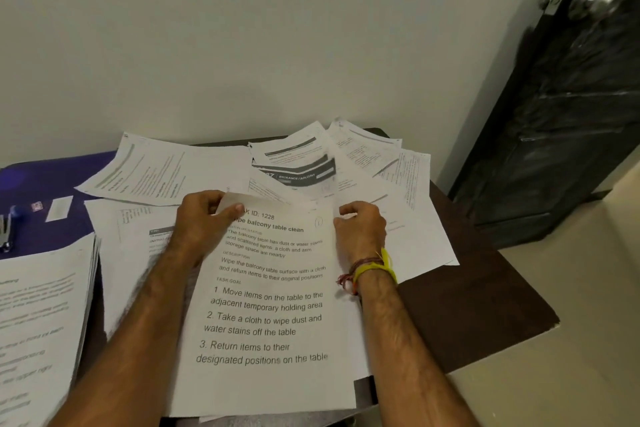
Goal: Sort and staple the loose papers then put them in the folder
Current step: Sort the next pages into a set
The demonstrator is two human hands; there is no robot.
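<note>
Top sheet point(270, 305) — pinched between both hands' fingers point(232, 210).

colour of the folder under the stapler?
Dark blue-purple folder, far left of the head view.

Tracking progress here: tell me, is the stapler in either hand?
No: the stapler lies on the purple folder at far left, while both hands hold paper.
</note>
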